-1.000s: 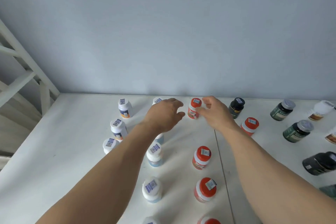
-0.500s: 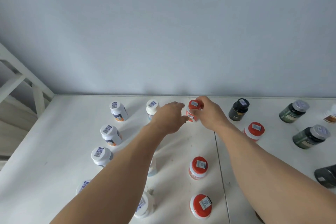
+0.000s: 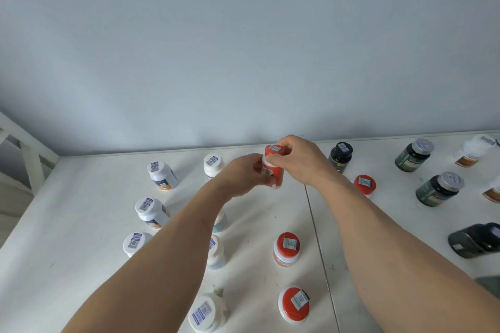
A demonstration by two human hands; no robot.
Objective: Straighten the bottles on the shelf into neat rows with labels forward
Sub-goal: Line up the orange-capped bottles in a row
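A red-capped bottle (image 3: 273, 167) stands at the back of the white shelf (image 3: 81, 211), near the wall. My right hand (image 3: 303, 162) grips its cap and upper body from the right. My left hand (image 3: 243, 173) holds its lower body from the left. More red-capped bottles (image 3: 287, 247) stand in a column toward me. White-capped bottles (image 3: 159, 173) stand in two columns to the left, partly hidden by my left forearm.
A black bottle (image 3: 340, 155) and a red-capped bottle (image 3: 364, 184) stand just right of my right hand. Dark green bottles (image 3: 414, 154) and a lying black bottle (image 3: 476, 240) sit further right. A white frame (image 3: 27, 154) rises at the left edge.
Both hands have closed around the back red-capped bottle, which is now slightly tilted. The camera view has shifted a little.
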